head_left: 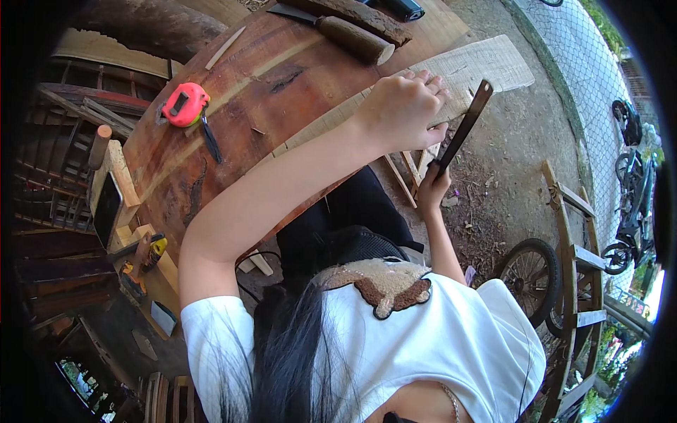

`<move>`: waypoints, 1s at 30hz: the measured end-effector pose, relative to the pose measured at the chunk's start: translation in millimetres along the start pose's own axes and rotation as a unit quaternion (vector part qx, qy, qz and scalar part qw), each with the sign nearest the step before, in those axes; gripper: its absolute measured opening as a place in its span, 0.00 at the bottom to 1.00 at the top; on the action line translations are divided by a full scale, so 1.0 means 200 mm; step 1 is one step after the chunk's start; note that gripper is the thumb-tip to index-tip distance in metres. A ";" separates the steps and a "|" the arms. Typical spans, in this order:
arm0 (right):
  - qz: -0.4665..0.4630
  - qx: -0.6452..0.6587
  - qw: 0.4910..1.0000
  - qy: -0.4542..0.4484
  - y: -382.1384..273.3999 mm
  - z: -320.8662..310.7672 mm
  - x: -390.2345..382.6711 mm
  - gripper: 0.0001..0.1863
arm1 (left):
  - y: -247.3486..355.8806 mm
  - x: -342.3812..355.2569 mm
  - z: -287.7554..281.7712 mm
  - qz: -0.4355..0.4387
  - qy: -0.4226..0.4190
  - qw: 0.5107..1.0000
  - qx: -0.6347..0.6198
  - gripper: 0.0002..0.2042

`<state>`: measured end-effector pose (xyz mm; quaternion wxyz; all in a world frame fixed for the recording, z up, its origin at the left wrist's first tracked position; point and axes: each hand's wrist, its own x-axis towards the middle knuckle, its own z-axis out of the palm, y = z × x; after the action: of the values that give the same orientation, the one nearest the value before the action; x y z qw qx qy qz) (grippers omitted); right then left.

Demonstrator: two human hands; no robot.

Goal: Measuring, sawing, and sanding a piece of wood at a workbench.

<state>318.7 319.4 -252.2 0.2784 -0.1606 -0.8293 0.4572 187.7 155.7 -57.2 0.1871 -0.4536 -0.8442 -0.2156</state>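
A pale wooden plank (497, 65) lies along the near edge of the reddish-brown wooden table (233, 113), its right end sticking out past the tabletop. My left hand (400, 109) presses down on this plank, fingers curled over it and thumb toward me. Below and to the right, my right hand (432, 189) is wrapped round the handle of what looks like a hacksaw (467, 125). Its dark, narrow frame slants up to the right, close beside the plank. My left hand and the steep angle hide where the blade meets the wood, so contact is unclear.
On the table are a pink tape measure (186, 104), a pencil-like stick (226, 48) and a wooden-handled blade (352, 39) by a dark wood strip. Left stands a wooden bench (166, 264) with yellow-black tools. A wooden ladder-like frame (564, 240) and a wheel (530, 280) stand right.
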 end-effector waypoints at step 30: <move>-0.023 0.012 1.000 0.002 -0.24 0.00 0.15 0.13 | 0.00 0.00 -0.02 -0.012 -0.033 0.999 -0.004 0.21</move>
<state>294.9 310.0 -202.9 0.2922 -0.1392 -0.8268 0.4600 188.1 152.5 -53.5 0.1548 -0.4511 -0.8545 -0.2059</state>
